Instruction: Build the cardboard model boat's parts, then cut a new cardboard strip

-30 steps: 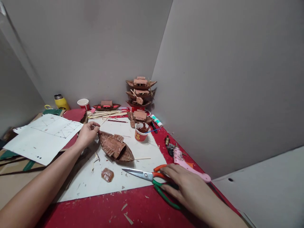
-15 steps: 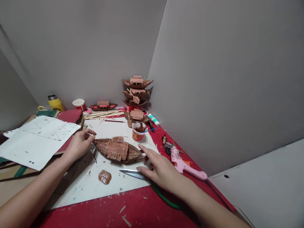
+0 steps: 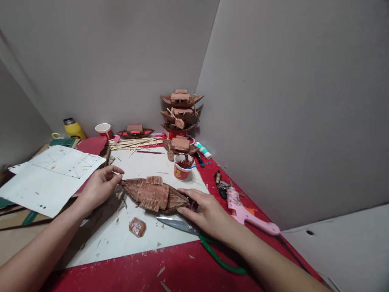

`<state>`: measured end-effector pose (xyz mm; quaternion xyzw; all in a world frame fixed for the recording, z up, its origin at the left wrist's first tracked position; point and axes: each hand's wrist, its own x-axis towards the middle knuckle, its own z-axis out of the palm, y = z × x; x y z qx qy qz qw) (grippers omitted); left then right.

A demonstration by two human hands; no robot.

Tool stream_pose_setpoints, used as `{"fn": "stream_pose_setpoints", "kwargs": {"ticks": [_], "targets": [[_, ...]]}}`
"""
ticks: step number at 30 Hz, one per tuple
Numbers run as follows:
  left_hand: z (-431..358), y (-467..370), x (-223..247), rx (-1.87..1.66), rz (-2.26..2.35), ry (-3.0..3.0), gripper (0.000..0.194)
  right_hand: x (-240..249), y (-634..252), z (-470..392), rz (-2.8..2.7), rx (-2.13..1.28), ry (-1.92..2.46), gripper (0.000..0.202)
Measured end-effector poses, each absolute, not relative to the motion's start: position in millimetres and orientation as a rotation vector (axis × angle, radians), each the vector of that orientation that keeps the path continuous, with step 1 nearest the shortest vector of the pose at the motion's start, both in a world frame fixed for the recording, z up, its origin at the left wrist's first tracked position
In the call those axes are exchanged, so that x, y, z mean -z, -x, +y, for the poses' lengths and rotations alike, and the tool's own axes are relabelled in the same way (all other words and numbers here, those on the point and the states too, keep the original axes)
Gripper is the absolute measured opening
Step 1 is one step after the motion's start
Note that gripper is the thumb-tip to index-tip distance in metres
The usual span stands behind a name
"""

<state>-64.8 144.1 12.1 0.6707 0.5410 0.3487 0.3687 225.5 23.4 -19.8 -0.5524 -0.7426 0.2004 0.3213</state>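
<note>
A brown model boat (image 3: pixel 153 194) with a textured roof lies across the white sheet in front of me. My left hand (image 3: pixel 105 184) pinches its left tip between thumb and fingers. At the other end, my right hand (image 3: pixel 205 211) has its thumb and fingers closed around the right tip. Green-handled scissors (image 3: pixel 179 224) lie just below the boat, partly under my right hand. A shiny brown lump (image 3: pixel 137 227) rests on the sheet near the scissors' point. Behind the boat stands a paper cup (image 3: pixel 183 169) smeared with brown paint, a blue stick in it.
More model boats (image 3: pixel 181 99) are stacked at the back corner, and another boat (image 3: pixel 135 130) sits beside thin wooden sticks (image 3: pixel 136 142). A pink glue gun (image 3: pixel 246 215) lies at the right. Drawn paper (image 3: pixel 57 178) covers cardboard at the left, before a yellow bottle (image 3: pixel 73 129).
My right hand has closed onto the boat's right tip, where it was spread around it before. My left hand keeps its hold. The view has shifted slightly.
</note>
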Motion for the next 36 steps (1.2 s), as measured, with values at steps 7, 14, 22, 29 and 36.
{"fn": "stream_pose_setpoints", "kwargs": {"ticks": [7,14,22,29,36], "targets": [[127.7,52.3,-31.3,-1.082,1.469,-1.880,0.031,23.6,-237.2,18.7,-1.955,-0.400,1.385,0.044],[92.5,22.2,-53.8,-1.192,1.225,-1.810,0.019,18.7,-240.7,10.9,-1.863,-0.343,1.267,0.032],[120.3,35.0,-37.7,-1.181,1.248,-1.696,0.021,18.2,-235.5,9.6,-2.025,-0.348,1.409,0.047],[139.9,45.3,-12.1,-0.936,1.214,-1.676,0.020,28.4,-234.9,17.4,-1.926,-0.471,1.437,0.039],[127.4,60.9,-16.5,-0.717,1.243,-1.599,0.023,30.3,-235.4,19.7,-1.727,-0.772,1.262,0.051]]}}
